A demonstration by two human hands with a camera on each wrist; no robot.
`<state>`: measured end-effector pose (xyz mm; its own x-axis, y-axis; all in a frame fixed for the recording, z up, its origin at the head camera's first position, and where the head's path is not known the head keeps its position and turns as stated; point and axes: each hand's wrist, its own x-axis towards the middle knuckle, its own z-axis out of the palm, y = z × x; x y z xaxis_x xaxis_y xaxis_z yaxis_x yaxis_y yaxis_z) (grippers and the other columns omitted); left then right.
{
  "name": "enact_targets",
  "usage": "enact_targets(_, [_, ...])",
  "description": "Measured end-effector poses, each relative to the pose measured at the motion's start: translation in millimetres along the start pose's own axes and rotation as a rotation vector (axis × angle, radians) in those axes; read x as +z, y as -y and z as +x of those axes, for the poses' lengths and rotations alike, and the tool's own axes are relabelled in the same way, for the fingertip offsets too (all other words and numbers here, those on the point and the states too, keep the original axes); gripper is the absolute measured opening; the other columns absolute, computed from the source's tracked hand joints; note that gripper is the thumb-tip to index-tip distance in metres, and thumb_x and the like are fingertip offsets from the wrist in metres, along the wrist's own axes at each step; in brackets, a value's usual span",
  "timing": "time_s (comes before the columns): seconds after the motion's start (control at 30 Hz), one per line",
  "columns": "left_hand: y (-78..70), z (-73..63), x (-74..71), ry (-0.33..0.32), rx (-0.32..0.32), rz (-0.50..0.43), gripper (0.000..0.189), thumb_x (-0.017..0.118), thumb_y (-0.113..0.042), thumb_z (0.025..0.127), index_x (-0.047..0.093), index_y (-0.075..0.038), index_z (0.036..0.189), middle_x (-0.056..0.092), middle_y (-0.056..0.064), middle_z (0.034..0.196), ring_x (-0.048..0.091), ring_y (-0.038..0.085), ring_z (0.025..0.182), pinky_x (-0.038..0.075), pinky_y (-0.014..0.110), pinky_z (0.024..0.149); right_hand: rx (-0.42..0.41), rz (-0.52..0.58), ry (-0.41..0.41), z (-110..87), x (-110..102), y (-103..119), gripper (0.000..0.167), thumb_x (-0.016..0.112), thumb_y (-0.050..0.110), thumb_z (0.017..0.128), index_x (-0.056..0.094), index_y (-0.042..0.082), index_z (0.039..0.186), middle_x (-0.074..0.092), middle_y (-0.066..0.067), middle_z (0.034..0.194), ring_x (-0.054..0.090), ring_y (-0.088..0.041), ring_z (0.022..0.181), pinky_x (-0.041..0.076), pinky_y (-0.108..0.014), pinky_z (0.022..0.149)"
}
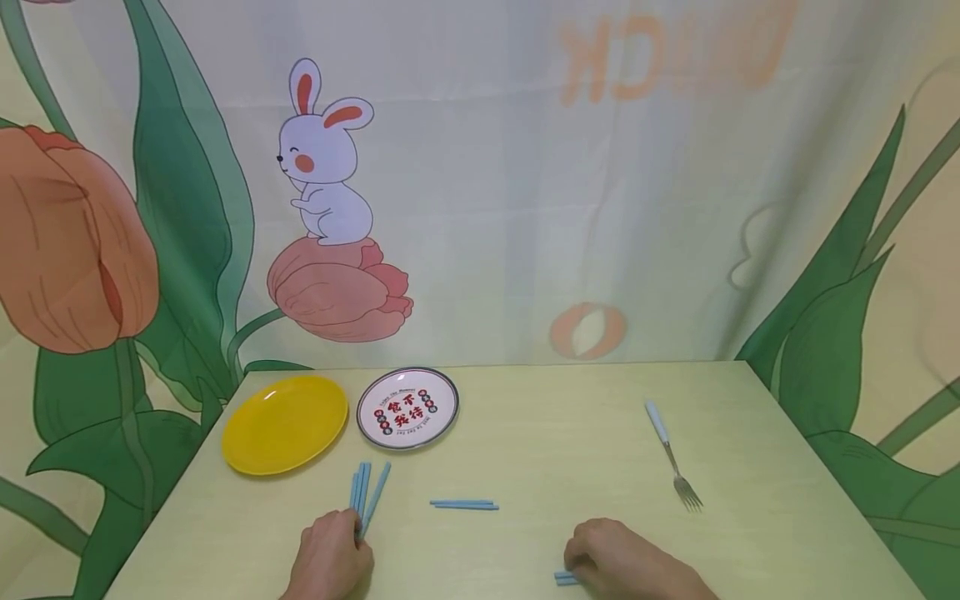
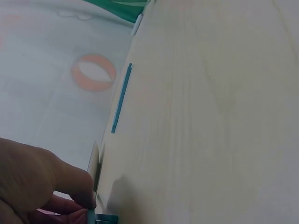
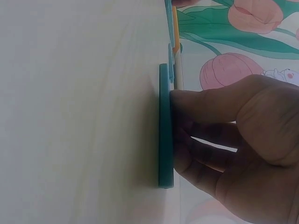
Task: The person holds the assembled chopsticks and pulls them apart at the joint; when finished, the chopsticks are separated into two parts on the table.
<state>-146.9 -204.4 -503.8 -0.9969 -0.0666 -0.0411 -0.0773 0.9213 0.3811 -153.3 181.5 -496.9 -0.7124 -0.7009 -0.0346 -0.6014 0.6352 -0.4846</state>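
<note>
Several thin blue sticks [image 1: 362, 487] stick out beyond the fingers of my left hand [image 1: 330, 554], which grips them at their near ends; one slants off to the right. In the left wrist view, the thumb and fingers of this hand [image 2: 42, 184] close on a stick at the lower edge. At the front, right of centre, my right hand [image 1: 618, 557] pinches a pair of blue sticks [image 1: 565, 578], mostly covered by it. The right wrist view has thumb and fingertips against the side of a blue stick [image 3: 166, 135] lying low along the table.
Between the hands lie more blue sticks [image 1: 465, 504], side by side. A yellow plate [image 1: 285, 425] and a white plate with red characters [image 1: 408, 408] stand at the back left. To the right lies a fork [image 1: 670, 454] with a pale handle. A printed curtain [image 1: 480, 208] hangs behind the table.
</note>
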Motion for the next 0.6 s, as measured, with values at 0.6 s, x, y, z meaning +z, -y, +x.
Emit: enact_targets(0.6, [-12.8,-0.7,-9.6,-0.109,0.067,-0.067,0.015,0.069,-0.004,0.075,0.07,0.0,0.089,0.056,0.001,0.073,0.049,0.014,0.064,0.045,0.032,0.059,-0.026,-0.03,0.026,1.7,-3.6,-1.0,0.014,0.065,0.013,0.09,0.075,0.022,0.086,0.059,0.022,0.081,0.049,0.006,0.075,0.047,-0.017,0.07])
